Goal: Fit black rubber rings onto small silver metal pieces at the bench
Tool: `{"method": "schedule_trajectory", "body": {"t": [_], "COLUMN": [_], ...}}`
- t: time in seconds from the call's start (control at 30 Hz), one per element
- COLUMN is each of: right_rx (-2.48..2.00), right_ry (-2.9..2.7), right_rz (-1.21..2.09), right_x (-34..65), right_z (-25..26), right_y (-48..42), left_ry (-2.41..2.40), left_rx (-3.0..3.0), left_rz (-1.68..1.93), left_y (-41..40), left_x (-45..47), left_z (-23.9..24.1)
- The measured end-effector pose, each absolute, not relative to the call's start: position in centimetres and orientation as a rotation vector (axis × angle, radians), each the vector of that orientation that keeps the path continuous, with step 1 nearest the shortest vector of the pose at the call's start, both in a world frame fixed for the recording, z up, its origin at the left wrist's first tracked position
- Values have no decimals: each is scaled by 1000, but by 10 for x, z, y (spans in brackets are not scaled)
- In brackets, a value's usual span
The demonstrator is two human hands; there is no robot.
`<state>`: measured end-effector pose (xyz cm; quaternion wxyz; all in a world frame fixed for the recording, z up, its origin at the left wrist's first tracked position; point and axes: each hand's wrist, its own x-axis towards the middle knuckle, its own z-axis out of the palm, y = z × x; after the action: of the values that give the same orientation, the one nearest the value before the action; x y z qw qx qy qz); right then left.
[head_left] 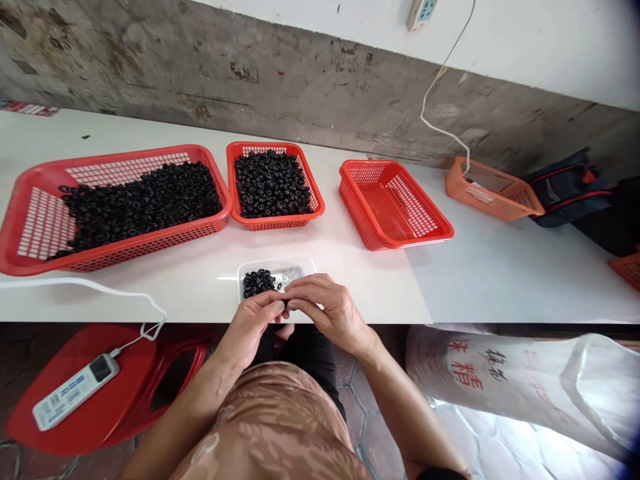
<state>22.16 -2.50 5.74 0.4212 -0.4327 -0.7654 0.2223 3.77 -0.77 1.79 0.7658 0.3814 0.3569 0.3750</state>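
Note:
My left hand (pixel 257 323) and my right hand (pixel 333 310) meet at the table's front edge. Between their fingertips is a small black ring-like part (pixel 286 303), pinched from both sides and mostly covered. Just behind the hands sits a shallow clear plastic tray (pixel 242 268). Its left side holds a heap of black ring-like parts (pixel 257 283); on its right lie many tiny silvery pieces (pixel 291 274), too small to name. My right fingers hide the tray's front right corner.
A large red basket (pixel 113 257) and a smaller red basket (pixel 275 223) hold black parts. Farther right stand a stacked red basket (pixel 400 237) and an orange basket (pixel 493 207). A power bank (pixel 75 393) with a white cable lies on a red stool (pixel 115 413). A white sack (pixel 515 380) stands below.

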Motion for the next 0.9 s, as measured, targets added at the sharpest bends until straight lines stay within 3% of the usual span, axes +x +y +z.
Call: {"method": "schedule_trajectory", "body": {"t": [0.27,0.9], "right_rx": [-1130,-1082], "right_ry": [-1851,-1768], "right_rz": [471,688], "right_x": [213,214], "right_z": [49,42], "right_y": [-29,-35], "left_ry": [811,773], "left_rx": [831,793], "left_rz": [869,822], "left_y": [-11,-12], "left_x": [40,42], "left_z": [23,30]}}
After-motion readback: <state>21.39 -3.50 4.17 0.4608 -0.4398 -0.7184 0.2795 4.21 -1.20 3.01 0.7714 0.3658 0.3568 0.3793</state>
